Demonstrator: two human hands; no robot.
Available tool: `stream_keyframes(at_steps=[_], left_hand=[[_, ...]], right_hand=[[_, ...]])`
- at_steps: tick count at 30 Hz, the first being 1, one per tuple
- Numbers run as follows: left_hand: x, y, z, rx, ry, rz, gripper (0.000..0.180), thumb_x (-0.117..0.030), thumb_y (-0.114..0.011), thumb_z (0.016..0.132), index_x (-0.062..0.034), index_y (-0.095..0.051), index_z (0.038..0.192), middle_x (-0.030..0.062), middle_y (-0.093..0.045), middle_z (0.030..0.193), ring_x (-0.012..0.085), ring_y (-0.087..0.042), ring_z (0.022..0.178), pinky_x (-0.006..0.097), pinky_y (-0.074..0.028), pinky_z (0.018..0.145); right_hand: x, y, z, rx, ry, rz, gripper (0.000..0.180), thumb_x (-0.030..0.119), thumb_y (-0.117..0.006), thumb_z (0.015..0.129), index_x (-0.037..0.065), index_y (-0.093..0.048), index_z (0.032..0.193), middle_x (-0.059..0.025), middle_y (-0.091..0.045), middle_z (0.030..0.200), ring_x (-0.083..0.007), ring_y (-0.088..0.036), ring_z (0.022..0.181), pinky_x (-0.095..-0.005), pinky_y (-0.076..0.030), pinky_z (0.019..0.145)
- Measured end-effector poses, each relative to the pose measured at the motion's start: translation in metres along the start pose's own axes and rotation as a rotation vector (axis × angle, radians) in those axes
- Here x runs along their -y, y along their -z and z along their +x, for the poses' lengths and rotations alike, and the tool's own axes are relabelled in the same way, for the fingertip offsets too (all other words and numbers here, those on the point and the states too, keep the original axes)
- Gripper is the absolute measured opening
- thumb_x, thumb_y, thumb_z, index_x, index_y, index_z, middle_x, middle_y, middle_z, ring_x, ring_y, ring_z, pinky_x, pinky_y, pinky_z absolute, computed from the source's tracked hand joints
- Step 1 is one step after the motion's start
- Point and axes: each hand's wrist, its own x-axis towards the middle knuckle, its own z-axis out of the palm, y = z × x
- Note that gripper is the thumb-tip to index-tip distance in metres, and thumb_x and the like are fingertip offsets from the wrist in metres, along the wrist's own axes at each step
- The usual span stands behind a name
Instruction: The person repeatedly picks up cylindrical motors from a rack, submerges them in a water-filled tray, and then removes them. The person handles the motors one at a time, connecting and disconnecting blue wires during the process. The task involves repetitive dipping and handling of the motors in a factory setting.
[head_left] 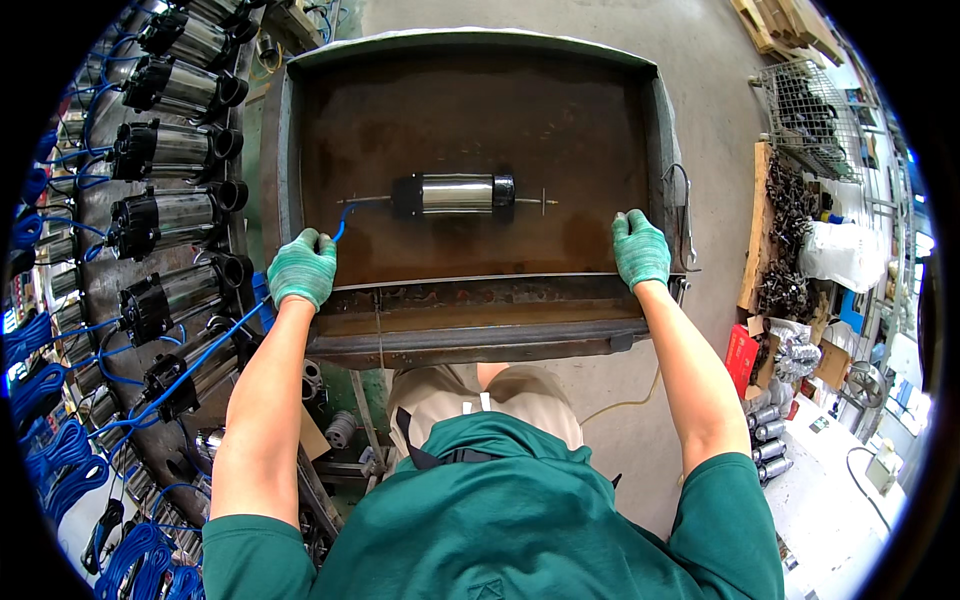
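A steel cylinder with black end caps, which looks like a pump motor (457, 194), lies on its side inside a wide brown-stained metal tank (470, 110). Thin rods stick out from both its ends. From its left rod a blue cable (343, 224) runs to my left hand (305, 268), in a green glove, and shows again beyond the wrist. That hand is closed on the cable at the tank's left side. My right hand (641, 249), gloved alike, is by the tank's right wall with its fingers drawn together. Whatever they grip is hidden.
Several similar steel-and-black pumps (165, 220) line a rack on the left, with coiled blue cables (60, 455) below. A wire basket (815, 110), a wooden plank (757, 230), a red box (738, 360) and a white table (830, 470) stand on the right.
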Motion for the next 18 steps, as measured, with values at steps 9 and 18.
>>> stream_keyframes(at_steps=[9,18], left_hand=[[0.0015,-0.0013,0.0006,0.000,0.003,0.006,0.033,-0.043,-0.057,0.101,-0.0143,-0.073,0.101,0.0224,-0.074,0.097,0.0477,-0.070,0.096,0.056,-0.056,0.085],[0.0002,0.0005,0.0001,0.009,0.011,0.004,0.033,-0.043,-0.057,0.101,-0.0148,-0.073,0.103,0.0218,-0.075,0.099,0.0468,-0.070,0.097,0.055,-0.056,0.086]], right_hand=[[-0.0007,-0.0006,-0.0004,-0.007,0.005,0.004,0.038,0.046,-0.051,0.106,0.011,-0.067,0.107,-0.0242,-0.074,0.098,-0.0482,-0.069,0.098,-0.0598,-0.054,0.085],[0.0014,0.0020,-0.0018,-0.007,0.014,0.018,0.038,0.045,-0.051,0.106,0.011,-0.067,0.107,-0.0235,-0.074,0.096,-0.0485,-0.069,0.095,-0.0600,-0.054,0.083]])
